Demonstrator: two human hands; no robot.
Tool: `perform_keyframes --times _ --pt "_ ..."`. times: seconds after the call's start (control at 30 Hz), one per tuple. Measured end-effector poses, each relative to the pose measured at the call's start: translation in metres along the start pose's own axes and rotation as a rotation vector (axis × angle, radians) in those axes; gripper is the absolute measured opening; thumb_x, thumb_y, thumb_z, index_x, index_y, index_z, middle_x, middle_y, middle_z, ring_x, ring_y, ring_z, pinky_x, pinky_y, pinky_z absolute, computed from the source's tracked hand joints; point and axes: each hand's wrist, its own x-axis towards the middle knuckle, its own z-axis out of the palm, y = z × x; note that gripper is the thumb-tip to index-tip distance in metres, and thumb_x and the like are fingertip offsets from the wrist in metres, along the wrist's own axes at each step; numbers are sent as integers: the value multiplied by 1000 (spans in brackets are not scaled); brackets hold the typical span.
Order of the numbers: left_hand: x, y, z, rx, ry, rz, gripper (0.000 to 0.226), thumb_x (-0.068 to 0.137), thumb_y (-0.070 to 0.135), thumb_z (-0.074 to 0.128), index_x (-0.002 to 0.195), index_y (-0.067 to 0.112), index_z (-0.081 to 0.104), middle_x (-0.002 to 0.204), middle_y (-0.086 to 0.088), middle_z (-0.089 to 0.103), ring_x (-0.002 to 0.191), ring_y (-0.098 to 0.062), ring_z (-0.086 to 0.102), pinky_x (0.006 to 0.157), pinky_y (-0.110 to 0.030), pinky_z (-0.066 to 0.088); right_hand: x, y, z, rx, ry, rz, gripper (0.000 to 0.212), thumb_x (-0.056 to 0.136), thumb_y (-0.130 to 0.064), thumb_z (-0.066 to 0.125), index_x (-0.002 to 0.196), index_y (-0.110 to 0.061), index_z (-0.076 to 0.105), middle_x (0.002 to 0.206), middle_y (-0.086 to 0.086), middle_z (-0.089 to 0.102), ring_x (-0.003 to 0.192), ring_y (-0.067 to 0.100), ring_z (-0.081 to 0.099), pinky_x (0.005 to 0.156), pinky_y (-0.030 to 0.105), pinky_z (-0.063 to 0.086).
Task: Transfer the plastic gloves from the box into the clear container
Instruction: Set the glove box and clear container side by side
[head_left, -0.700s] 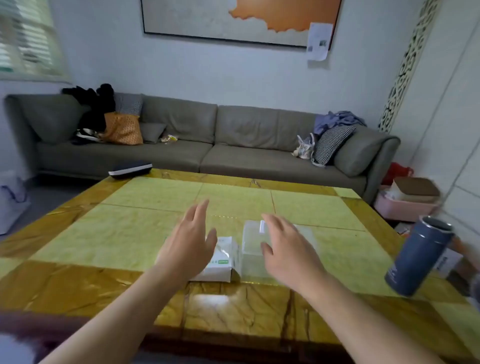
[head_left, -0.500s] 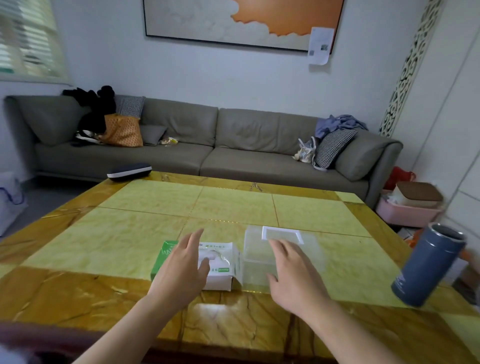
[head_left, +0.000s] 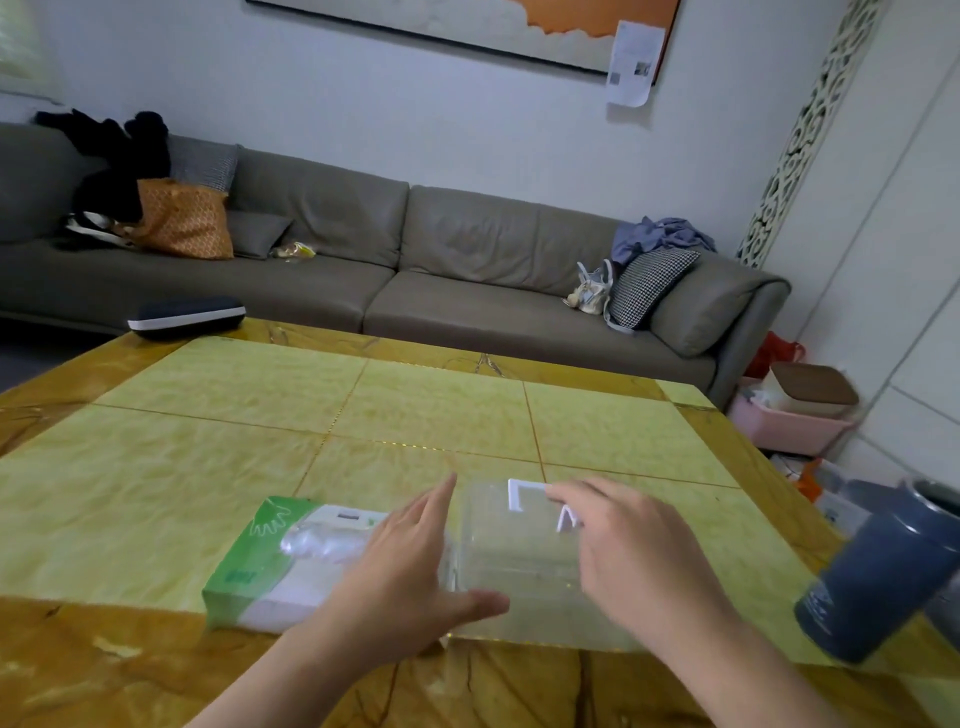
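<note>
From the head camera, a person's two bare hands reach over a yellow-and-amber stone table toward the two things of the task, which sit side by side near the table's near edge. The green-and-white box lies to the left with its long axis running across the table, parallel to that edge; crumpled plastic gloves bulge from the opening in its top. The clear container stands just to the right of the box, apparently touching its end.

The left hand hovers over the right end of the box with fingers straight and spread, gripping nothing; the gloves lie just to the left of its fingertips, making it plainly the nearer hand for a pull. The right hand is over the container with fingers loosely bent by the white lid frame at the far rim; whether they pinch it cannot be told.

The box shows a white hand outline on green and small print too blurred to read. A blue tumbler stands at the table's right edge, its lettering also illegible.
</note>
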Motion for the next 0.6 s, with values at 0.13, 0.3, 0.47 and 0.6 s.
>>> perform_keyframes --times 0.13,0.3,0.47,0.6 --pt "12 3 3 -81 -28 21 139 64 73 80 161 33 -11 164 20 18 151 -5 15 120 -24 18 41 13 -18 180 -8 81 46 89 3 61 109 -34 78 101 -12 75 87 14 68 75 36 60" --pt "19 0 2 -151 -58 27 143 59 73 83 158 42 -16 157 25 24 145 -2 21 118 -27 26 96 37 -21 285 -23 164 33 91 -9 67 84 -38 80 83 -16 68 73 1 62 60 22 48" --pt "21 -1 2 -182 -79 -24 146 53 79 80 157 44 -17 147 28 31 139 -1 27 116 -30 32 132 56 -4 412 -30 159 21 89 -16 76 87 -36 82 88 -25 71 80 -9 64 74 14 51" --pt "20 0 3 -156 -61 -11 144 52 79 79 157 43 -12 142 30 30 136 4 24 114 -24 31 139 66 -1 755 291 301 25 83 -10 71 94 -30 81 94 -15 79 94 0 73 98 35 58"
